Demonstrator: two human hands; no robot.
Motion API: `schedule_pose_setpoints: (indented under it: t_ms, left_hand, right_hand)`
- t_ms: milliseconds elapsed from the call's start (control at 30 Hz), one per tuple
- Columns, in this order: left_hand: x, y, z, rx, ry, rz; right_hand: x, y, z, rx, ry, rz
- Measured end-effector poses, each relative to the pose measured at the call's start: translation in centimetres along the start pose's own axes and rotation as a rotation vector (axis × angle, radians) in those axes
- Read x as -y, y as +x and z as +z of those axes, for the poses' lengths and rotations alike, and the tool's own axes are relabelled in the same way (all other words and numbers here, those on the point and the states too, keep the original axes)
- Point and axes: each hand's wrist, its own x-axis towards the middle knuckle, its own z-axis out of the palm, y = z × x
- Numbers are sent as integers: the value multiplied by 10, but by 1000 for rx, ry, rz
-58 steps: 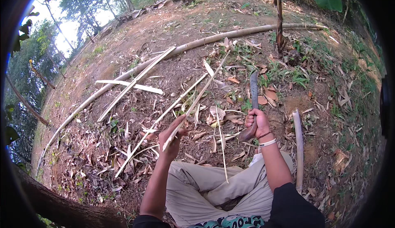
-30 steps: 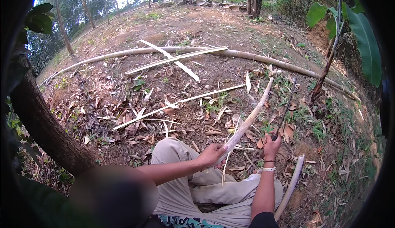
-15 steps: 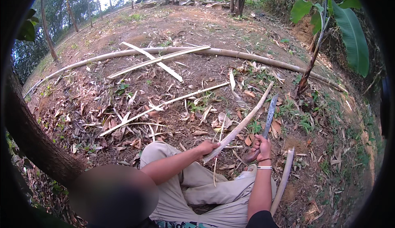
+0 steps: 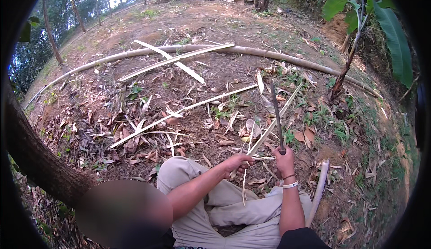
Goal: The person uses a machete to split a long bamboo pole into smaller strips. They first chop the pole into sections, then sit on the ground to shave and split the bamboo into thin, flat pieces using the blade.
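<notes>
My left hand [image 4: 238, 163] is closed round the near end of a split bamboo strip [image 4: 274, 124], whose pale side now shows as it slants up and away to the right. In my right hand [image 4: 283, 159] is a machete [image 4: 277, 118], gripped by its handle, its dark blade pointing up and away with the edge nearly turned toward me. The blade crosses close to the strip; whether they touch I cannot tell. A thin pale sliver [image 4: 244, 188] hangs beside my left hand over my trousers.
Pale split strips lie ahead, two of them crossed [image 4: 178, 63] against a long bamboo pole [image 4: 287, 58]; another strip [image 4: 202, 103] lies nearer. A cut bamboo piece [image 4: 319, 186] rests right of my leg. A tree trunk [image 4: 40, 159] leans at left, a banana plant [image 4: 348, 69] stands right.
The bamboo strip has turned in my left hand from its rounded side to its pale side. My right hand has brought the machete leftward, its blade turning from broadside to edge-on.
</notes>
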Motion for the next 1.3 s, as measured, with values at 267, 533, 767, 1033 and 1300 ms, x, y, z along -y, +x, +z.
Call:
schedule_pose_setpoints:
  t_ms: [267,533,767,1033,1300]
  left_hand:
    - [8,-8,13,-121,203,134]
    - [22,-31,20,-153,603,171]
    - [94,-263,-14,-887,1299,639]
    - [241,-409,13,-313,1417,64]
    - [257,-410,53,-450,1080,-643]
  right_hand:
    - [42,-18,22,271,338,643]
    - [4,-11,34,376,664,827]
    - [7,-7,18,345,790,874]
    - [19,1,14,325,850,815]
    - [8,3,11,282,844,848]
